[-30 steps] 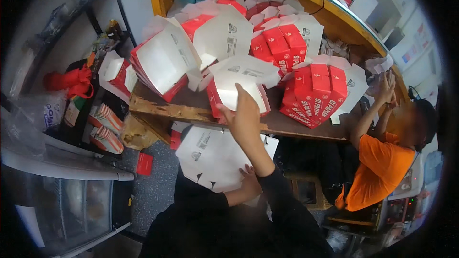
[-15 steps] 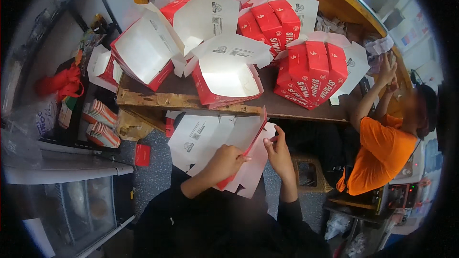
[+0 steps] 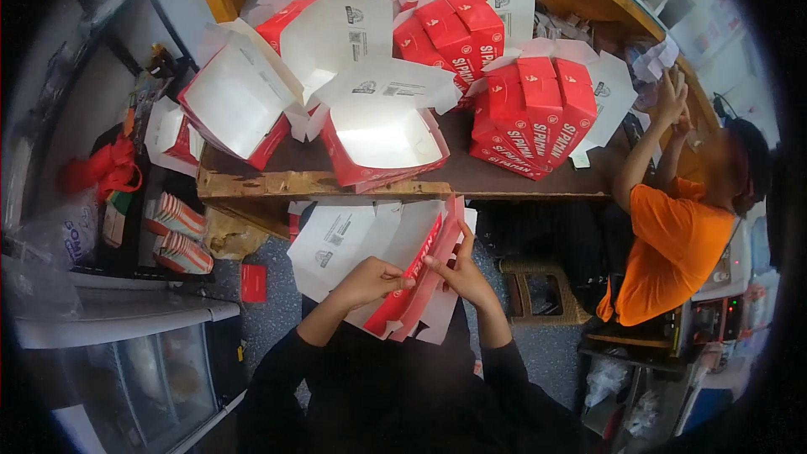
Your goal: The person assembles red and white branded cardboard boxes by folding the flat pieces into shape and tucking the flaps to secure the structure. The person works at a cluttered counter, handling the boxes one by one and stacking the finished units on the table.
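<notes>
A partly folded cardboard food box (image 3: 370, 240), red outside and white inside, rests over my lap with its wide printed flap spread to the left. My left hand (image 3: 370, 282) is closed, its thumb and fingers pinched against the inner side of the long red side panel (image 3: 416, 269). At that panel's right face, my right hand (image 3: 465, 276) grips the cardboard, thumb on the near face and fingers around the edge. The panel stands raised at a slant. White flaps show beneath it and past its right side.
Open red-and-white boxes (image 3: 387, 139) and nested stacks of boxes (image 3: 538, 118) crowd the wooden table (image 3: 286, 182) ahead. A person in an orange shirt (image 3: 677, 248) sits at the right. A woven stool (image 3: 546, 294) stands on the floor, and a glass-fronted cooler (image 3: 143, 370) is at the left.
The right-hand red panel has been folded up, showing more of its outer face. My right hand has closed in on it, and my left hand has shifted slightly left. The view has moved a little.
</notes>
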{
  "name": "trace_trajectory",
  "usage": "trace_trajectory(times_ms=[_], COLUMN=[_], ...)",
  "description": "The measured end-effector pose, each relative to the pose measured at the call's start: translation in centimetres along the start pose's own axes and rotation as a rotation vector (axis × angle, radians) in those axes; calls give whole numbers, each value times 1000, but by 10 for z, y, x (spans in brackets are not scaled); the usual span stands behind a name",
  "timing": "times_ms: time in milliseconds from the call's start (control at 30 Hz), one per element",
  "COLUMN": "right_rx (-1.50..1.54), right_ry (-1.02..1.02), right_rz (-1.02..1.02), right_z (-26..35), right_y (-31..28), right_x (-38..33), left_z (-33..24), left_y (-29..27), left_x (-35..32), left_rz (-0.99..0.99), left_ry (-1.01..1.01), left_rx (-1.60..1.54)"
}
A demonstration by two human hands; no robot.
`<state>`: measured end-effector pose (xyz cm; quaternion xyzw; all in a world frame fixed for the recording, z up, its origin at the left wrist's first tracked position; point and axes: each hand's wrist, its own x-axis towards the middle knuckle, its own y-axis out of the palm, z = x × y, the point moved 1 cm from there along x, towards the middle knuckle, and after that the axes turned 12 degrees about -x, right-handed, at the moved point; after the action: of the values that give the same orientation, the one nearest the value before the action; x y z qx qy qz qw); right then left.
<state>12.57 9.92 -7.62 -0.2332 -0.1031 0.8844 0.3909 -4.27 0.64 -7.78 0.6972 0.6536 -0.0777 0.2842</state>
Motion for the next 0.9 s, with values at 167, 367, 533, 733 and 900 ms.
trace_trajectory(times_ms=[167, 367, 533, 733, 900], right_rx=[-113, -724, 322, -47, -364], right_ry=[137, 32, -295, -661, -1266], right_rz=[126, -107, 502, 450, 368], right_z=[-16, -47, 89, 149, 148], right_y=[-11, -12, 24, 76, 91], right_x=[-7, -9, -22, -11, -17], left_z=[-6, -73, -99, -53, -68], left_y=[-9, -16, 28, 19, -31], left_x=[-30, -140, -191, -174, -200], left_rz=[-213, -595, -467, -202, -213], left_ry=[201, 290, 166, 359, 574], left_rx=[489, 694, 618, 159, -1268])
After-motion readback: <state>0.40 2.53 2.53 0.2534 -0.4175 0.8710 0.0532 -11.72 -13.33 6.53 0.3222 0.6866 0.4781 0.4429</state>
